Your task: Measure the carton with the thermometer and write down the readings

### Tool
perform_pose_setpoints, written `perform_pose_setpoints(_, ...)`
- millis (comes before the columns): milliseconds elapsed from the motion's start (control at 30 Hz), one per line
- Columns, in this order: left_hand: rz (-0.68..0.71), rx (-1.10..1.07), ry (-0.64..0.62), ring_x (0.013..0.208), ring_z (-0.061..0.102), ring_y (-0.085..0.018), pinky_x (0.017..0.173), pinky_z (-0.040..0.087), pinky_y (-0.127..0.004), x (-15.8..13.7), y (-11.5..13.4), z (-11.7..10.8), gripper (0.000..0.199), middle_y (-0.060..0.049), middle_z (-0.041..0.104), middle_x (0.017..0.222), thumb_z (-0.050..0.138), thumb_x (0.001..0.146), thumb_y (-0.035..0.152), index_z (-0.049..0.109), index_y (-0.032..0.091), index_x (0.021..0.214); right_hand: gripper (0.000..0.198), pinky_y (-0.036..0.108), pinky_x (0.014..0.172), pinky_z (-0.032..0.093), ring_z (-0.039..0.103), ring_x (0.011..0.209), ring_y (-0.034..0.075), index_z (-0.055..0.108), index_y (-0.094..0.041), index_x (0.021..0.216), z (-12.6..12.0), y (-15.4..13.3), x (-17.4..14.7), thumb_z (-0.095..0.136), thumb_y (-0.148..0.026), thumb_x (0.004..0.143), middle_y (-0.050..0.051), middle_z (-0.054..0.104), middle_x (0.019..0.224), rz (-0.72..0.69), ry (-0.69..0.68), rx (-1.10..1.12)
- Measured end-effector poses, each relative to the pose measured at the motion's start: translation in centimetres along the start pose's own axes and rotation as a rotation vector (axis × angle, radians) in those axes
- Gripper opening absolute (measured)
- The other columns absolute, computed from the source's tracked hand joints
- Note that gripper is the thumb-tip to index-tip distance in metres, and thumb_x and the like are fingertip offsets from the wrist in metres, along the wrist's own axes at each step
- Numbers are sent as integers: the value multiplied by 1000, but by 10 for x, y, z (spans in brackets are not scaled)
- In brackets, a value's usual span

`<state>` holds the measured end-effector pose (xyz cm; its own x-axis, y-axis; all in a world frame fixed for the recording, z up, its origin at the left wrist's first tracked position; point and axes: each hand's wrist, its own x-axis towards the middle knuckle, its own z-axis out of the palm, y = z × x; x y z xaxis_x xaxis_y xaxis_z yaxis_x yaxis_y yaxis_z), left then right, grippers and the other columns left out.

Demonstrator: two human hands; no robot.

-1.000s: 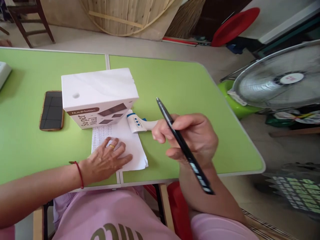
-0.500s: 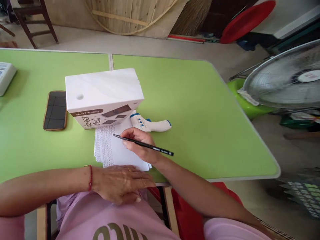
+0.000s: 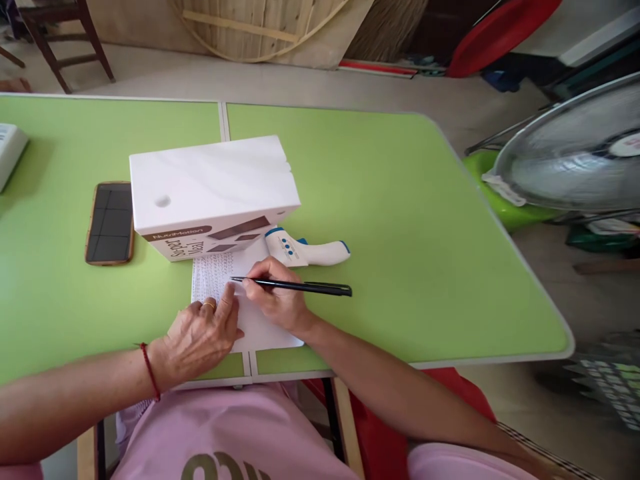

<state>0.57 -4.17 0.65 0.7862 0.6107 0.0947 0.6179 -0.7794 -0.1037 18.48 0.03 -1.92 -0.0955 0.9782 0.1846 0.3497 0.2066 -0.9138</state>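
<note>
My right hand (image 3: 277, 293) is closed round a black pen (image 3: 310, 287), its tip at the paper beside the written lines. Under both hands lies white paper (image 3: 260, 330), its left part covered in rows of small handwriting. My left hand (image 3: 200, 340) rests on the paper's lower left, holding nothing, with the index finger stretched toward the pen tip and the other fingers bent. A white NutriMotion box (image 3: 213, 183) stands over the far end of the paper. Just right of the box, a white and blue infrared thermometer (image 3: 313, 252) lies on its side.
A dark phone (image 3: 109, 223) lies left of the box on the green table (image 3: 390, 200). At the far left edge sits a white object (image 3: 10, 153), partly cut off. Beyond the table's right edge stands a fan (image 3: 575, 147).
My left hand has moved from the table's near edge up and left onto the paper. The pen has swung to lie flatter, and the paper's stacked edges now look aligned.
</note>
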Motion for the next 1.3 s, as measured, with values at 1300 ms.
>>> perform_pose_setpoints(1300, -60, -15, -26, 72, 69, -23, 55, 58, -34, 0, 4, -6, 63, -30, 63, 132, 76, 85, 44, 63, -3, 125, 18, 22, 49, 41, 49, 49, 10, 48, -24, 72, 2, 9, -1, 57, -22, 87, -7, 56, 58, -208, -79, -126)
